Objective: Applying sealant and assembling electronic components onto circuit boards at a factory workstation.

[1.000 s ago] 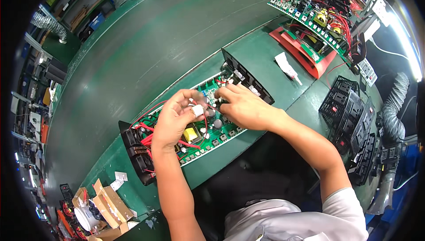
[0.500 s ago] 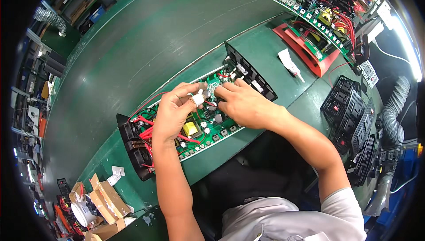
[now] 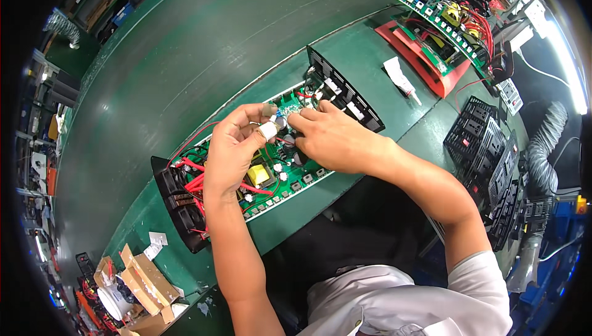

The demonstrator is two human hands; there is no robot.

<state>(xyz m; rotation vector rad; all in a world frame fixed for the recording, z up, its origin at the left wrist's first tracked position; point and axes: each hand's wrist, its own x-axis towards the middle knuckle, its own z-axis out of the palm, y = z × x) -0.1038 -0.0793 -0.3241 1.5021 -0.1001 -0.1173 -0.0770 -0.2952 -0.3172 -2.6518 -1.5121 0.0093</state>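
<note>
A long green circuit board (image 3: 287, 195) lies before me, with a black fan panel (image 3: 179, 203) at its left end and a black slotted panel (image 3: 345, 89) at its right. My left hand (image 3: 229, 148) is over its middle, thumb and fingers drawn together. A white wrap (image 3: 268, 130) covers the thumb tip. Opposite it, my right hand (image 3: 336, 138) has its fingers curled down among the capacitors. A thin red wire passes between the hands. Whatever the fingertips grip is hidden. Thick red wires (image 3: 196, 184) and a yellow-wrapped transformer (image 3: 259, 175) sit left of the hands.
A white tube (image 3: 401, 78) lies right of the board. Beyond it, more circuit boards (image 3: 441, 30) rest on an orange-red holder (image 3: 394, 43). Black slotted panels (image 3: 475, 129) are stacked at the right. An open cardboard box (image 3: 148, 280) stands at the lower left.
The whole scene has shifted slightly left in view. Both hands stay over the same part of the board, with the fingers moving only a little.
</note>
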